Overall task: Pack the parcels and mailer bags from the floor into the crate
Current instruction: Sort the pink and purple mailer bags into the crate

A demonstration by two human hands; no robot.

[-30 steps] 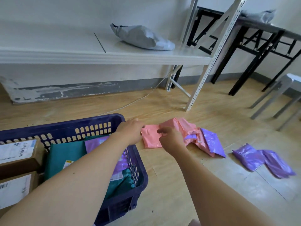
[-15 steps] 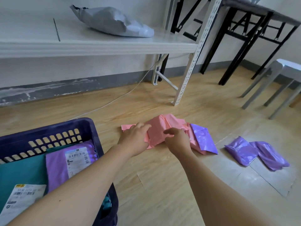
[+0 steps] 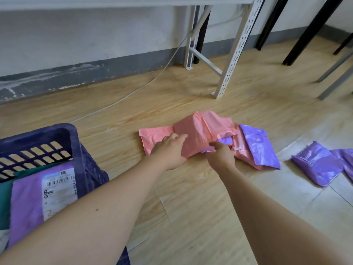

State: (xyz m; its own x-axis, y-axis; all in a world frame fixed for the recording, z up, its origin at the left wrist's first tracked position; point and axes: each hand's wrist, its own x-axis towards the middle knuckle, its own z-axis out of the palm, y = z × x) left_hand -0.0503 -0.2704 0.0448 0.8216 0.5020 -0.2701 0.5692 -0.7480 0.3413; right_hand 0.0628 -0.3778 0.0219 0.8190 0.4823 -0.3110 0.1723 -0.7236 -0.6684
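A pile of pink mailer bags lies on the wooden floor, with a purple mailer bag leaning on its right side. My left hand rests on the pink bags' near left part, fingers spread over them. My right hand pinches a small purple bag edge at the pile's near side. The dark blue crate stands at the left and holds a purple labelled mailer over a teal one. Two more purple mailers lie on the floor at the right.
A white slotted shelf leg and its brace stand behind the pile. A white cable runs along the floor to the wall. Black table legs and grey stool legs are at the back right.
The view has tilted down and shifted right, so the shelf top and grey bag left the frame. Both hands moved further onto the pink pile; my right hand now pinches a purple edge.
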